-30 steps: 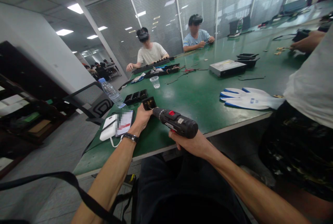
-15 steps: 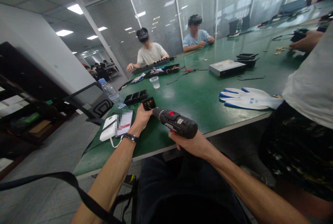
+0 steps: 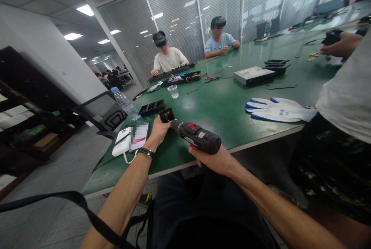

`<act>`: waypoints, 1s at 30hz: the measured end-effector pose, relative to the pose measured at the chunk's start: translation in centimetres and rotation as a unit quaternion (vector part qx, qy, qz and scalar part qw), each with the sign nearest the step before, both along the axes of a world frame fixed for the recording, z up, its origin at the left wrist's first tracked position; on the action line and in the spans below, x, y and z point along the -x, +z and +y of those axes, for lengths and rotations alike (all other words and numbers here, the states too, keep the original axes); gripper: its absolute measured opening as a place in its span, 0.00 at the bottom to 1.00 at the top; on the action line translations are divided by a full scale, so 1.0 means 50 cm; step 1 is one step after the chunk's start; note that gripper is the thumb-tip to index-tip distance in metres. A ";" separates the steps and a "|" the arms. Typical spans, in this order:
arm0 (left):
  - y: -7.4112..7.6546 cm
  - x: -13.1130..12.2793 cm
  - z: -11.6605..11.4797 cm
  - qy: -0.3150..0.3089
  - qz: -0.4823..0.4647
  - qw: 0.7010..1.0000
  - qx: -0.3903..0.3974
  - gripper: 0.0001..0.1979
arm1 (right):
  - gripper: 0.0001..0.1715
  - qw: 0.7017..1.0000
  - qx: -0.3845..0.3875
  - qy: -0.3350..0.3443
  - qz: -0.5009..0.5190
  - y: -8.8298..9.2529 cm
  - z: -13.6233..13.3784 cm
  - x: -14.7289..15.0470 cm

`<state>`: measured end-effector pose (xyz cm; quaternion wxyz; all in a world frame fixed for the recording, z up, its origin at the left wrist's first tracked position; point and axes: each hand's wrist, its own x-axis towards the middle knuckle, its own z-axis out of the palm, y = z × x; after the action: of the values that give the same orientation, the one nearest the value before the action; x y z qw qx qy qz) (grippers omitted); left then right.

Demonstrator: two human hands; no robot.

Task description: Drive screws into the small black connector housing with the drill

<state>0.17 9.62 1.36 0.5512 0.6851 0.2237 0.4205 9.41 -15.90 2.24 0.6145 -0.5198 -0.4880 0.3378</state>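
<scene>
The drill (image 3: 197, 137) has a black matt plastic body with a red plastic switch. The box (image 3: 167, 115) at its tip is black plastic, brassy metal inside. The table (image 3: 220, 106) top is smooth green with a soft sheen. On the right, the gloves (image 3: 278, 109) are white knit cloth edged in blue. On the left, the bottle (image 3: 125, 103) and cup (image 3: 174, 91) are clear plastic, the power bank (image 3: 121, 146) glossy white plastic.

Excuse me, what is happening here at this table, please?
A person sits at a green table. The left hand holds a small black part, and the right hand holds an electric screwdriver with its tip at that part. A phone and white gloves lie nearby. Other people sit at the far side.
</scene>
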 end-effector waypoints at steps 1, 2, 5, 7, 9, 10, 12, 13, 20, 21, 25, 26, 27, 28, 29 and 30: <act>0.000 0.000 0.000 0.000 0.001 1.000 0.001 0.25 | 0.28 1.000 0.001 -0.001 -0.001 0.000 0.000 0.000; 0.001 0.000 -0.001 0.000 0.002 1.000 0.001 0.25 | 0.28 1.000 0.002 -0.002 -0.003 0.000 -0.001 0.000; 0.001 0.000 -0.001 -0.001 0.001 1.000 0.002 0.26 | 0.26 1.000 0.001 -0.004 -0.007 0.000 -0.001 -0.002; 0.001 0.000 -0.002 -0.001 -0.001 1.000 0.002 0.26 | 0.22 1.000 0.003 -0.002 -0.008 0.000 -0.001 -0.003; 0.001 -0.001 -0.003 0.001 0.000 1.000 0.001 0.25 | 0.16 1.000 0.009 -0.001 -0.014 0.000 -0.001 -0.003; 0.001 -0.001 -0.003 0.003 0.001 1.000 0.001 0.25 | 0.13 1.000 0.015 -0.002 -0.018 -0.001 -0.001 -0.003; 0.001 0.000 -0.004 0.005 0.004 1.000 0.003 0.24 | 0.06 0.999 0.026 -0.009 -0.029 -0.004 -0.001 -0.003; 0.001 0.000 -0.005 0.005 0.004 1.000 0.004 0.23 | 0.05 0.999 0.032 -0.013 -0.034 -0.006 -0.001 -0.003; -0.003 -0.001 0.000 -0.005 0.001 1.000 0.003 0.23 | 0.07 0.997 0.051 -0.011 -0.055 -0.005 -0.001 -0.002; -0.003 -0.001 0.000 -0.005 0.001 1.000 0.001 0.23 | 0.07 0.997 0.051 -0.009 -0.057 -0.004 -0.001 -0.002; -0.002 0.000 -0.002 -0.010 -0.008 1.000 0.001 0.23 | 0.10 0.996 0.051 -0.013 -0.068 -0.008 0.000 -0.003; -0.001 0.000 -0.004 -0.011 -0.009 1.000 0.002 0.23 | 0.11 0.996 0.050 -0.014 -0.074 -0.011 0.001 -0.004; 0.000 0.000 -0.005 -0.011 -0.010 1.000 0.003 0.23 | 0.12 0.995 0.048 -0.015 -0.082 -0.013 0.002 -0.005; 0.002 0.000 -0.007 -0.011 -0.011 1.000 0.004 0.23 | 0.14 0.995 0.045 -0.015 -0.090 -0.015 0.002 -0.006; 0.002 0.000 -0.008 -0.010 -0.012 1.000 0.005 0.23 | 0.15 0.994 0.045 -0.015 -0.095 -0.017 0.002 -0.006; 0.003 0.000 -0.009 -0.009 -0.013 1.000 0.006 0.24 | 0.15 0.994 0.044 -0.014 -0.099 -0.018 0.002 -0.007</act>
<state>0.19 9.15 1.52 0.5617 0.6785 0.2129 0.4227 9.75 -15.78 1.34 0.5444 -0.5843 -0.5232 0.2975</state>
